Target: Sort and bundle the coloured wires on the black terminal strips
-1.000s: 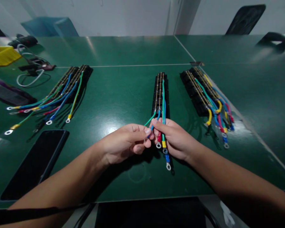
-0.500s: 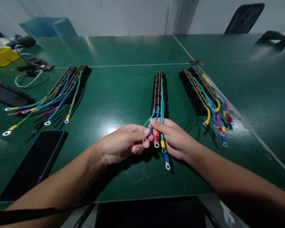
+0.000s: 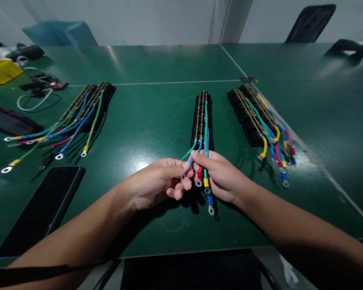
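Observation:
A long black terminal strip (image 3: 201, 117) with metal bars lies on the table in front of me, its wires running towards me. My left hand (image 3: 165, 177) pinches the lug end of a short blue wire (image 3: 200, 146). The thumb and fingers of my right hand (image 3: 219, 173) are closed on the same blue wire, nearer the strip. Beside my right fingers hang a red-sleeved ring terminal (image 3: 199, 182), a green wire (image 3: 206, 161) with a yellow sleeve, and a blue-sleeved ring terminal (image 3: 211, 209). Another green wire (image 3: 188, 152) passes behind my left fingertips, its end hidden.
Wired black strips lie at left (image 3: 104, 96) and right (image 3: 245, 117), their ring terminals pointing towards me. A phone (image 3: 42, 209) rests by my left forearm. Further left are a yellow object (image 3: 3, 71) and a white cable (image 3: 33, 108). The table's front edge (image 3: 184, 254) runs below my hands.
Both hands keep their grip on the blue wire, almost unmoved. Some lower fingers of my left hand have shifted slightly, and the hanging ring terminals sit a little higher and further left.

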The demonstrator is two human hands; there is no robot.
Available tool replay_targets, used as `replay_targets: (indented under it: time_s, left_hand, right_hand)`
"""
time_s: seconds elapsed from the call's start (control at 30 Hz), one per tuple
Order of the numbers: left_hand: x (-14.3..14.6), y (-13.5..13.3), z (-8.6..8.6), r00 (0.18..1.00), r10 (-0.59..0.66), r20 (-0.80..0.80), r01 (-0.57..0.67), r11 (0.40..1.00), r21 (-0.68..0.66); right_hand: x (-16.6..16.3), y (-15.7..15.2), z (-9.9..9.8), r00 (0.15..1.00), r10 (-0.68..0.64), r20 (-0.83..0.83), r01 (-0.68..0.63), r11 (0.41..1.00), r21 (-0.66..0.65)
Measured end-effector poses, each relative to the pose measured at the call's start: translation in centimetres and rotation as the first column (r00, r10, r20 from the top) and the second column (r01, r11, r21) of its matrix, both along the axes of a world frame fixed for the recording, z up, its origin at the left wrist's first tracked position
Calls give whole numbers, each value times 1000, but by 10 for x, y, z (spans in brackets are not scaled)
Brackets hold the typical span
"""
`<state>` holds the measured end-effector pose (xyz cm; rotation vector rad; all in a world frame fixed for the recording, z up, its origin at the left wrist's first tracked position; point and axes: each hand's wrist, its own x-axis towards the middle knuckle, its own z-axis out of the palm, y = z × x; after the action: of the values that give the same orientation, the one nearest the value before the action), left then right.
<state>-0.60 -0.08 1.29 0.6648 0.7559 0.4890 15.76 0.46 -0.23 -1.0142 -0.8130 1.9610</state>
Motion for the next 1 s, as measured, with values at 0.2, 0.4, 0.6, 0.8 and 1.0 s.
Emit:
replay_targets:
  time_s: [0.2,0.4,0.6,0.8,1.0]
  left_hand:
    - [-1,1,-1,1000,5,11,-5,999,-52]
    - [-1,1,-2,1000,7,24,-7,1000,-18]
    - [-1,2,-4,1000,-5,22,5,1000,7]
    - [0,2,-3,1000,3,25,-2,1000,-17]
    - [-2,4,-3,1000,-12,-6,11,1000,-21]
  right_hand:
    - [-1,0,-1,999,-33,-14,34,999,7]
    - [-1,0,-1,999,-27,-30,27,1000,1]
    - [0,0,-1,999,15,-28,-15,1000,1]
    - [-1,-1,0,1000,2,-27,-3,1000,-1]
    - [-1,-2,-1,999,3,-40,-4,1000,-13]
